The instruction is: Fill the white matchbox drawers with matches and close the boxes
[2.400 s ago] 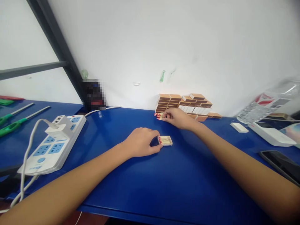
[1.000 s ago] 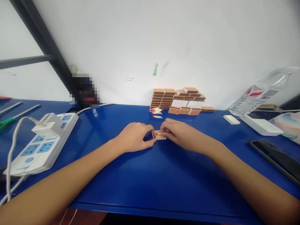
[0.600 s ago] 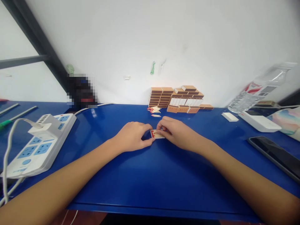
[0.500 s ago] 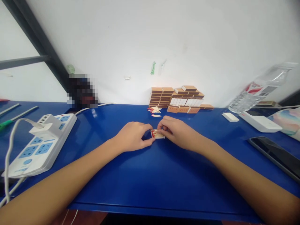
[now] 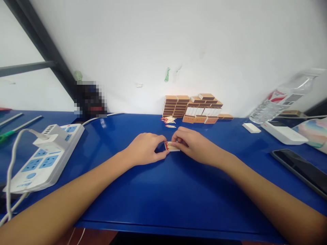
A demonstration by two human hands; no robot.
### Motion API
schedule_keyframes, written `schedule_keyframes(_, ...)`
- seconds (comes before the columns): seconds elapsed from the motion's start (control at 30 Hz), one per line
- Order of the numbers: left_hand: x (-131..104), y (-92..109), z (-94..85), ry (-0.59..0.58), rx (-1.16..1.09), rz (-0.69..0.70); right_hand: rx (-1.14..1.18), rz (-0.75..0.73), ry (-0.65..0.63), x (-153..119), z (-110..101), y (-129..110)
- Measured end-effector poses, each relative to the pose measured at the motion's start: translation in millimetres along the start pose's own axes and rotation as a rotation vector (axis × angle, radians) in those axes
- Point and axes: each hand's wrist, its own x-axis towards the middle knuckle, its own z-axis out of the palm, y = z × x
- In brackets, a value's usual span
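Observation:
A small white matchbox tray (image 5: 174, 150) filled with red-tipped matches (image 5: 170, 145) rests on the blue table in front of me. My left hand (image 5: 145, 148) grips the tray's left end between thumb and forefinger. At its right end, the bent fingers of my right hand (image 5: 190, 143) pinch together over the matches. Whether a match is between those fingertips is hidden. Just beyond the tray lies a loose pile of matches (image 5: 168, 119), with a few more (image 5: 170, 126) set apart in front of it.
Stacked matchboxes (image 5: 176, 106) and a second, stepped stack (image 5: 204, 110) stand against the wall. On the left sits a power strip (image 5: 51, 170) with a white cable. A plastic bottle (image 5: 278, 98), a white device (image 5: 284, 132) and a phone (image 5: 301, 170) are on the right.
The matches in the tray look more evenly lined up than before. Both hands stay in almost the same place.

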Motion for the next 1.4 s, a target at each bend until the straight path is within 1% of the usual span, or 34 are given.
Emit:
schedule_keyframes(0.13, 0, 0, 0.0, 0.005, 0.007, -0.005, 0.015, -0.027, 0.007, 1, 4, 0)
schedule_keyframes(0.33, 0, 0, 0.3, -0.001, 0.018, 0.002, -0.009, -0.039, 0.050, -1, 0, 7)
schedule_keyframes(0.53, 0, 0, 0.6, 0.003, 0.016, -0.001, -0.004, -0.036, 0.049, 0, -1, 10)
schedule_keyframes(0.93, 1, 1, -1.7, -0.034, 0.024, -0.028, -0.015, -0.043, 0.051, -1, -1, 10)
schedule_keyframes(1.03, 0, 1, -1.2, -0.032, 0.021, -0.033, -0.035, -0.049, 0.076, -1, -5, 11)
schedule_keyframes(1.13, 0, 1, -2.3, -0.010, -0.001, -0.021, -0.090, -0.045, 0.130, 0, -14, 15)
schedule_keyframes(1.27, 0, 2, -5.3, 0.084, -0.048, -0.025, -0.166, -0.046, 0.216, 0, -29, 30)
schedule_keyframes(1.3, 0, 1, -5.6, 0.086, -0.057, -0.032, -0.181, -0.029, 0.232, 0, -32, 35)
schedule_keyframes(1.4, 0, 1, -5.0, 0.037, -0.082, -0.048, -0.223, 0.070, 0.243, -2, -44, 50)
